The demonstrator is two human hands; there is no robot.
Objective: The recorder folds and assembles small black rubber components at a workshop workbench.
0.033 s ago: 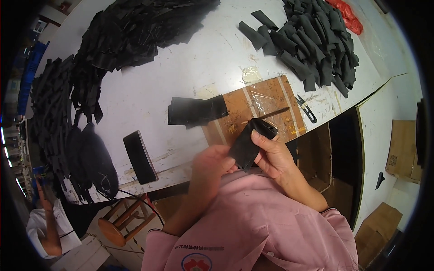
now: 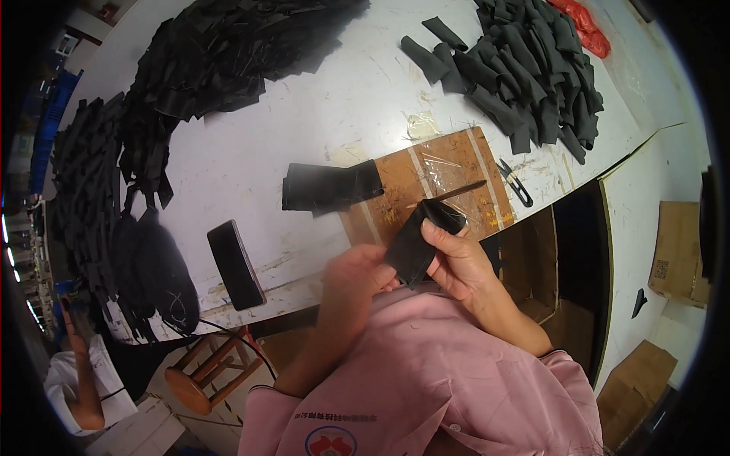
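Between my two hands is a black fabric piece [image 2: 411, 247], folded or tubular, tilted over the table's front edge. My right hand [image 2: 456, 258] pinches its right side, thumb on top. At its lower left end, the fingers of my left hand [image 2: 357, 270] are closed on it, partly hidden. Just beyond the fabric, a thin dark pointed stick [image 2: 460, 190] lies over a brown board [image 2: 395, 163] with clear tape across it. A small stack of flat black fabric pieces [image 2: 327, 186] overlaps the board's left side. Thread snips [image 2: 517, 184] lie right of the board.
Dark fabric tubes [image 2: 525, 68] are heaped at the far right, near a red plastic bag [image 2: 585, 26]. Black fabric pieces [image 2: 220, 57] pile up at the far left. A phone [image 2: 236, 264] lies left of my hands. Below are a wooden stool [image 2: 201, 376] and cardboard boxes [image 2: 677, 251]. Another person's arm [image 2: 84, 372] shows lower left.
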